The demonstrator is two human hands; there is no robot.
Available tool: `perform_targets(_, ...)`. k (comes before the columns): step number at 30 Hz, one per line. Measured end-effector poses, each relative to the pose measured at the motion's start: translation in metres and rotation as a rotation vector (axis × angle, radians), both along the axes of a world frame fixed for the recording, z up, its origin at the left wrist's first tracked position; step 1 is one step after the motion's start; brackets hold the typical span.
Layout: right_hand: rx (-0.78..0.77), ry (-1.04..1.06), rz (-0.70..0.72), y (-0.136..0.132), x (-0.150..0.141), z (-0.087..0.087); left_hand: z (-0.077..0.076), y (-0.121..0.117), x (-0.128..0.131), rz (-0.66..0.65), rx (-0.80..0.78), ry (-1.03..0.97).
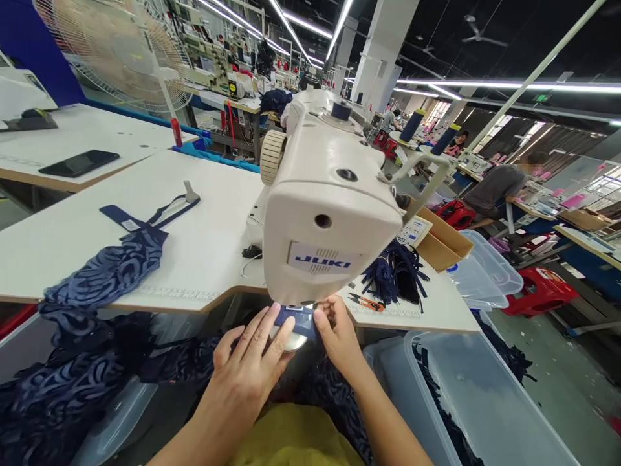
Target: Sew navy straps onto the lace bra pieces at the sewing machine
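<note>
A white sewing machine with a JUKI label stands straight ahead, its head hiding the needle area. Below it lies a small piece of navy fabric over a rounded metal plate. My left hand rests on that fabric, fingers stretched forward and fairly flat. At the fabric's right edge, my right hand pinches it between thumb and bent fingers. A navy patterned bra trails over the table edge on the left, its strap lying on the white tabletop.
Orange-handled thread snips lie right of the machine beside a bundle of navy straps. A clear plastic bin sits low at right, and more patterned garments hang at left. A phone is on the neighbouring table.
</note>
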State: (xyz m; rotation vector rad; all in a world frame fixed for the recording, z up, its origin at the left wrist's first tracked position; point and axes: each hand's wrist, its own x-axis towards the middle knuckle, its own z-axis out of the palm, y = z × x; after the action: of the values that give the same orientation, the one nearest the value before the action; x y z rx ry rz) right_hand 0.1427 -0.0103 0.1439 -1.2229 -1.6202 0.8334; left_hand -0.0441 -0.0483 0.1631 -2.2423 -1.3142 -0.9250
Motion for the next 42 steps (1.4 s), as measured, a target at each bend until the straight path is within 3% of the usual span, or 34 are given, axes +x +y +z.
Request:
perform_targets(6,-0.005,-0.393,0.165,-0.005,0.031,-0.034,0.002,0.003,-0.004,-0.030,-0.005,0.108)
perform_targets(10,-0.087,-0.414,0.207,-0.009,0.059,-0.041,0.003,0.004,-0.004,-0.028,0.006,0.096)
perform_targets(13,-0.303,-0.332,0.160,-0.016,0.079,-0.023,0.001,0.003,-0.009,-0.076,-0.039,0.013)
perform_targets(16,-0.385,-0.300,0.168,-0.027,0.086,0.014,-0.004,0.000,-0.026,-0.162,-0.100,-0.150)
perform_targets(18,-0.310,-0.255,0.252,-0.033,0.078,0.041,-0.007,0.001,-0.044,-0.129,-0.062,-0.222)
perform_targets(20,-0.187,-0.209,0.320,-0.034,0.059,0.059,-0.008,0.003,-0.063,0.011,0.039,-0.232)
perform_targets(22,-0.065,-0.257,0.298,-0.029,0.033,0.066,-0.007,0.005,-0.078,0.197,0.096,-0.208)
perform_targets(24,0.083,-0.413,0.192,-0.021,0.006,0.061,-0.004,0.007,-0.083,0.305,0.109,-0.170)
perform_targets(26,0.186,-0.580,0.087,-0.013,-0.015,0.052,0.000,0.007,-0.076,0.219,0.059,-0.105)
perform_targets(28,0.183,-0.648,-0.013,-0.010,-0.027,0.044,0.001,0.007,-0.061,-0.045,-0.001,-0.013)
perform_targets(30,0.076,-0.543,-0.094,-0.010,-0.030,0.038,0.001,0.007,-0.043,-0.298,-0.047,0.090)
perform_targets(31,-0.001,-0.427,-0.104,-0.010,-0.029,0.036,0.001,0.007,-0.035,-0.361,-0.069,0.118)
perform_targets(34,-0.235,-0.006,-0.023,-0.008,-0.022,0.029,-0.003,0.004,-0.018,-0.359,-0.146,0.062)
perform_targets(36,-0.320,0.151,0.025,-0.006,-0.017,0.025,-0.004,0.002,-0.013,-0.317,-0.186,-0.003)
perform_targets(42,-0.162,0.012,-0.014,0.003,-0.013,0.030,-0.007,0.000,-0.013,-0.240,-0.182,-0.076)
